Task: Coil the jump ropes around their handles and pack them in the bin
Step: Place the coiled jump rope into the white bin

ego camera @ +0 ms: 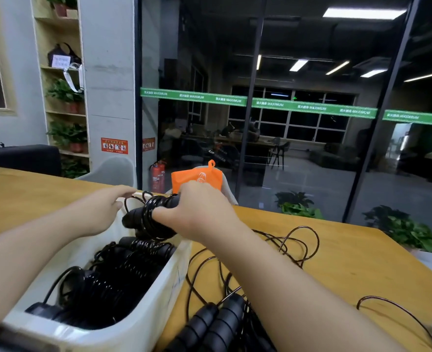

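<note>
- The wooden table [337, 255] carries everything, running out beneath and to the right of the grip; beyond the grip stands a dark glass wall [286, 72] crossed by a green strip.
- The white bin [143, 316] sits directly below the grip and reaches back toward the camera, already part-filled with coiled ropes [113, 280].
- Loose rope [286, 250] sprawls on the table to the right of the grip, its two black handles [217, 323] lying side by side below and nearer the camera (that one looks like the next job).
- The right hand [199, 212] is clamped round the coiled jump rope [151, 219], fingers and thumb wrapped over the bundle, holding it just above the bin's far end.
- The left hand [103, 212] lies to the left of the grip, fingers stretched out toward the bin's far rim, gripping nothing.
- Step in hand, I'd judge: packing this finished coil. Next it needs lowering into the space at the far end and releasing without the wraps springing loose.
- An orange bag [197, 179] stands just behind the grip.
</note>
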`<state>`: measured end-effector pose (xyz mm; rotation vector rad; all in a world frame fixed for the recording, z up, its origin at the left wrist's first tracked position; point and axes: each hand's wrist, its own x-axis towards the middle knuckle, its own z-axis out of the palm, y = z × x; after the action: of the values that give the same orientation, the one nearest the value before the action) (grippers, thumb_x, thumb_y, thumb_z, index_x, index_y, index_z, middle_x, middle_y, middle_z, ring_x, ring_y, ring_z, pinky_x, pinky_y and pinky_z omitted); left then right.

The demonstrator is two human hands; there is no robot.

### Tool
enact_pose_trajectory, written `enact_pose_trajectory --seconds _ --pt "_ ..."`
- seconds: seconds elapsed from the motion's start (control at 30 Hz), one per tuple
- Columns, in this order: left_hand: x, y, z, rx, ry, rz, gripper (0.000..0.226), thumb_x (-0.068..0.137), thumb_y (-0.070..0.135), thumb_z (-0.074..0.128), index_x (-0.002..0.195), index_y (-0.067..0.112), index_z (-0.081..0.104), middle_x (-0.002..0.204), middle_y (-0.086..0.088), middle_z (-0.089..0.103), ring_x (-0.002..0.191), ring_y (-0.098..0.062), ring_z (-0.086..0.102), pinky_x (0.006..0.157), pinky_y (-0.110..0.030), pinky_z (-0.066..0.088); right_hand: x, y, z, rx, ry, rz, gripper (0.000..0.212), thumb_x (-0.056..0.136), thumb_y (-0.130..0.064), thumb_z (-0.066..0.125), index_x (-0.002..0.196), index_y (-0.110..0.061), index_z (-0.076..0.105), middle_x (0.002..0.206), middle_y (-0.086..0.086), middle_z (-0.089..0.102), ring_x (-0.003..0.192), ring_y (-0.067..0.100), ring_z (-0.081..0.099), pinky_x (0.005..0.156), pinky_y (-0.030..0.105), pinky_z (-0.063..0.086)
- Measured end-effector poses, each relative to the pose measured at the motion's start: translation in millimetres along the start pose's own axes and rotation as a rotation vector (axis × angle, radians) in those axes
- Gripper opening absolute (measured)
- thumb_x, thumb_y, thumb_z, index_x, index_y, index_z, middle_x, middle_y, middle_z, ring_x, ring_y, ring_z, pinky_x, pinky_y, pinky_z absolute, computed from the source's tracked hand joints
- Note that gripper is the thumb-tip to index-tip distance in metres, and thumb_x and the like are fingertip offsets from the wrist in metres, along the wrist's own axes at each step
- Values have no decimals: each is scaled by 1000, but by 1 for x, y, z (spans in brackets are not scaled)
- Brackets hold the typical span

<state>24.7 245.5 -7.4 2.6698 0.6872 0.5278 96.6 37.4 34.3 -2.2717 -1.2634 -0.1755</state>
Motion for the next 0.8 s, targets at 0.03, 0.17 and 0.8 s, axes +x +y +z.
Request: enact_pose_trajectory --seconds 0.03,0.17,0.8 --pt "0 0 -1 -28 5 -7 41 101 11 35 136 28 46 135 4 54 122 -20 50 102 -36 40 2 -3 5 -31 -1 -17 34 81 -47 60 76 -14 55 69 1 57 65 21 55 49 27 37" --pt "-2 0 -3 -97 20 -44 38 101 12 35 130 30 52 119 1 62 109 -27 59 95 -43 46 14 -7 28 48 -49 8 35 85 -43 58 68 -15 46 66 2 52 60 21 50 48 28 34" --pt "-17 28 -4 -102 -53 -62 45 99 6 37 141 21 41 113 -13 62 95 -27 61 81 -35 48 57 -1 39 -57 -313 62 27 101 -16 43 77 -7 48 69 4 46 60 18 44 51 27 36"
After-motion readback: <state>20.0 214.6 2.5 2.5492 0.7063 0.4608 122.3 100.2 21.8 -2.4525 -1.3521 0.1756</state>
